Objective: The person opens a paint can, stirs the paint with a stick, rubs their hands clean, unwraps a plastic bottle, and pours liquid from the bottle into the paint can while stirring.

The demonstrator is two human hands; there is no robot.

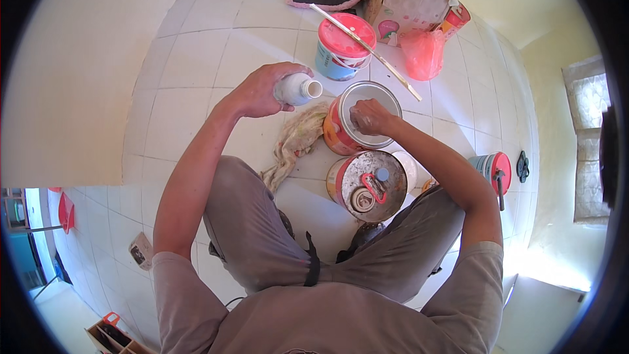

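Observation:
My left hand is wrapped round a white plastic bottle, held in the air and tipped sideways. Its uncapped mouth points right, towards a round paint can with an orange and red label. Over that can's open top, my right hand is closed in a fist; whatever it grips is hidden. The can's inside looks pale. Just nearer to me stands a second metal can, its stained top carrying a red handle and a blue-grey cap. A crumpled, stained rag lies left of both cans.
Beyond the cans stands a red-lidded bucket, with a long stick lying across it. Further back are a carton and a pink plastic bag. Another red-lidded bucket is at the right, with a tool on top.

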